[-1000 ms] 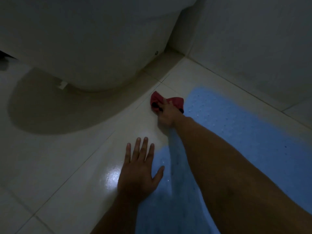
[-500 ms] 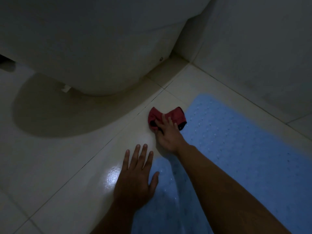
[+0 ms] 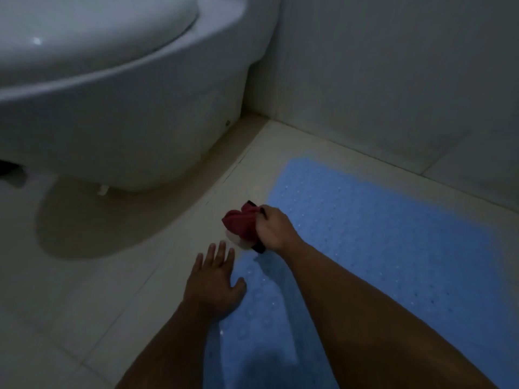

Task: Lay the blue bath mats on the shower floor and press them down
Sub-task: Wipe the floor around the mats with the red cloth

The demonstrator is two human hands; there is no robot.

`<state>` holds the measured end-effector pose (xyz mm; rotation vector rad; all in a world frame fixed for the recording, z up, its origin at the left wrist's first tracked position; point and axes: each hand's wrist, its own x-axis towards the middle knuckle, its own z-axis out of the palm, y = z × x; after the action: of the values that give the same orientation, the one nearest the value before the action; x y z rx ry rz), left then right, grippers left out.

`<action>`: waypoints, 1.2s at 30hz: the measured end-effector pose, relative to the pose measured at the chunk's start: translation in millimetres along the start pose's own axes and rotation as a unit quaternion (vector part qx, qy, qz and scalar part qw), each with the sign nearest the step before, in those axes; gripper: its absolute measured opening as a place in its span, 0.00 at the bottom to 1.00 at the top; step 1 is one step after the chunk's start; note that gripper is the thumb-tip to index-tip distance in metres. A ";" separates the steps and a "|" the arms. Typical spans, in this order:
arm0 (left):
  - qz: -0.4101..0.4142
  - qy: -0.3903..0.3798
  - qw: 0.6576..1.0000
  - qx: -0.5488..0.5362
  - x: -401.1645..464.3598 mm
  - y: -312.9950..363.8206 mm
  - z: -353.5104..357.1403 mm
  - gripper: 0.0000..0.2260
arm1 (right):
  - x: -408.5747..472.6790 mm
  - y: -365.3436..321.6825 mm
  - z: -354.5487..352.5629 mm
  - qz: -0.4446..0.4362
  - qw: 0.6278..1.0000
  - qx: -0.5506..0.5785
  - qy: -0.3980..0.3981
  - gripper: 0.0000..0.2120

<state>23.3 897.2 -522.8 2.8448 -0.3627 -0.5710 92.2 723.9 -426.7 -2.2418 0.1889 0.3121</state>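
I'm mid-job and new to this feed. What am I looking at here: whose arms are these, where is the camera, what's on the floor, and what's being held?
There is no machine: these are a person's two bare arms, filmed by one wide-angle camera on their head, looking forward and down. The left hand lies flat with straight fingers on the tiled floor, its thumb at the edge of the blue bath mat. The mat, dotted with small bumps, lies spread on the floor near the wall. The right hand grips a bunched red cloth at the mat's left edge. The white toilet stands to the upper left. The light is dim, so fine detail is hard to tell.
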 end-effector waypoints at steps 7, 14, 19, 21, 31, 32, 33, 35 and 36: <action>-0.077 -0.069 0.963 -0.248 -83.0 82.6 -161.9 0.30 | -150.6 -34.7 -123.0 0.098 0.984 0.139 0.059 0.13; -0.084 -0.092 0.827 -0.549 -214.6 211.8 -398.5 0.13 | -298.8 -193.8 -272.1 0.159 0.970 0.181 0.029 0.14; -0.011 -0.114 0.871 -0.477 -307.9 275.6 -550.0 0.07 | -397.2 -313.1 -373.2 0.159 0.980 0.094 0.075 0.12; 0.017 -0.139 0.883 -0.448 -329.8 290.6 -589.8 0.06 | -423.7 -339.7 -410.2 0.147 0.980 0.071 0.117 0.12; 0.108 -0.189 0.894 -0.391 -427.8 386.5 -716.8 0.14 | -553.1 -418.3 -545.3 0.144 0.941 0.208 0.223 0.04; 0.117 -0.177 0.894 -0.395 -429.7 396.5 -724.7 0.17 | -553.7 -423.3 -556.1 0.132 0.946 0.204 0.215 0.04; 0.129 -0.170 0.889 -0.405 -430.3 406.2 -733.0 0.19 | -553.2 -428.5 -568.0 0.114 0.949 0.205 0.209 0.05; 0.161 -0.154 0.880 -0.420 -427.9 425.7 -754.1 0.20 | -550.9 -442.5 -594.0 0.087 0.956 0.198 0.198 0.08; 0.174 -0.142 0.878 -0.422 -425.5 435.6 -766.6 0.19 | -548.2 -450.1 -608.7 0.072 0.961 0.187 0.191 0.09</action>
<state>-134.4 728.7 428.6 1.8095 -0.5039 -0.8172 -227.7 554.5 435.1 -1.8942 0.5703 -0.0834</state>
